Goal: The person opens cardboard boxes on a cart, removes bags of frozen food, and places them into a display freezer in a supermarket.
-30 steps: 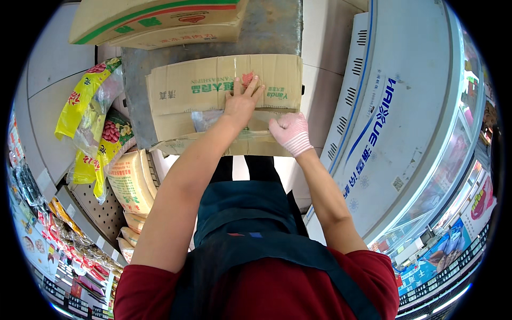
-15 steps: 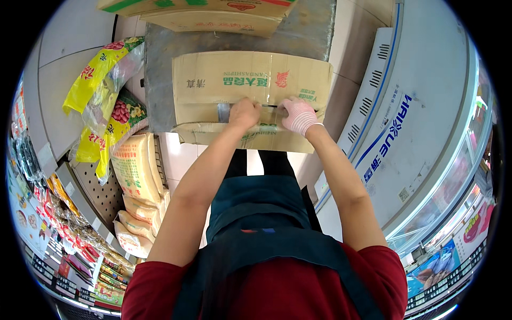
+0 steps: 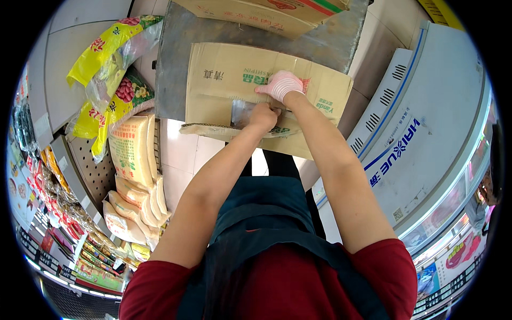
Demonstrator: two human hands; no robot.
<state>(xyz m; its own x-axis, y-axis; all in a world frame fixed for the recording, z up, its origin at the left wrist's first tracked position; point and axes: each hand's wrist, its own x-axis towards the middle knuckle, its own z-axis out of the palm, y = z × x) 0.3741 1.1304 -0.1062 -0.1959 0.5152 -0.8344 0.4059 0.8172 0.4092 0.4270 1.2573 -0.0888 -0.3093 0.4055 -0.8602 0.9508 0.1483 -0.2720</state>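
A brown cardboard box (image 3: 213,80) with green and red print lies in front of me, its near flap bent toward me. My bare left hand (image 3: 262,117) is closed at the seam of the box, beside a strip of clear tape (image 3: 241,112). What its fingers pinch is hidden. Just above it, my right hand (image 3: 282,86) wears a pink-and-white striped glove. Its fingers are curled in against the cardboard near the left hand, and I cannot make out what is between them.
The box lies on a worn grey metal surface (image 3: 173,69), with another carton (image 3: 256,18) at its far side. Yellow printed plastic packaging (image 3: 88,66) and stacked sacks (image 3: 128,152) are on the left. A large white freezer (image 3: 421,128) stands along the right.
My right hand has moved left and up across the box, now closer to my left hand. The left hand has shifted slightly right. The whole view has turned a little.
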